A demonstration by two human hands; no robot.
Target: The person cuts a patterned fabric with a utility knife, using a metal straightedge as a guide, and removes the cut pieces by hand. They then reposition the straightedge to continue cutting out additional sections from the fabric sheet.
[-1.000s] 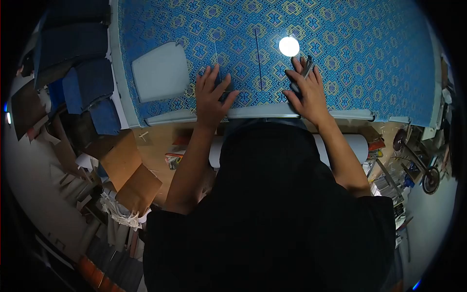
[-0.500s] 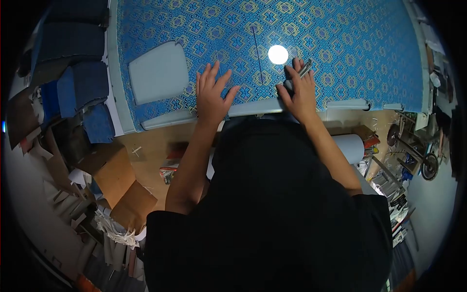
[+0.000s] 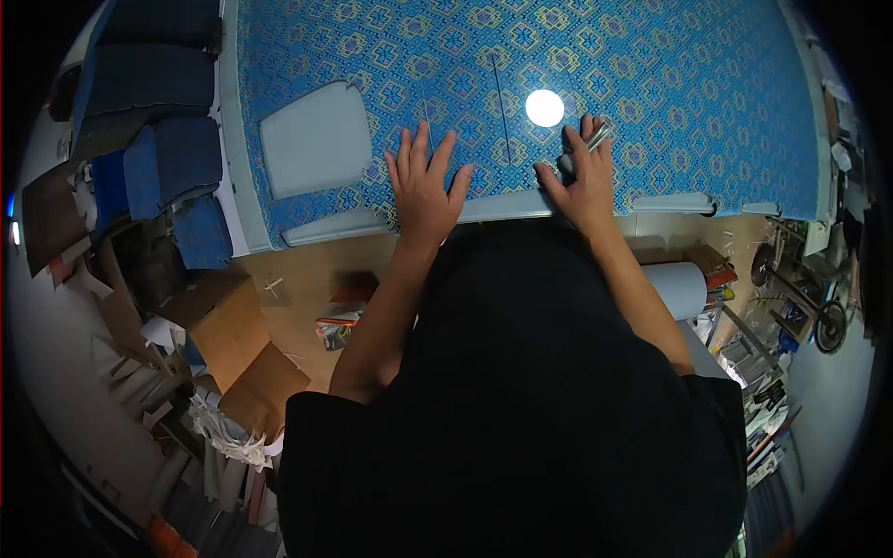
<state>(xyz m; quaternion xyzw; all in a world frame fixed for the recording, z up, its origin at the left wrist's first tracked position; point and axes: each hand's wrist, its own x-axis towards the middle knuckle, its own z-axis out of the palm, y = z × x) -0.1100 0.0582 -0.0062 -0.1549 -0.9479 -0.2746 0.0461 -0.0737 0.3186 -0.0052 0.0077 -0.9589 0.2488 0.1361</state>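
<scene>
Blue patterned fabric lies under left hand, fingers spread; right hand grips a metal tool.

From my remote view I see a person in a loose black top that fills the lower middle of the frame, its fabric plain and unmarked. The sleeves are short and wide, ending above the elbows, so both forearms are bare. The left hand and right hand are bare too: no gloves, and I make out no rings, watch or bands at either wrist.
</scene>
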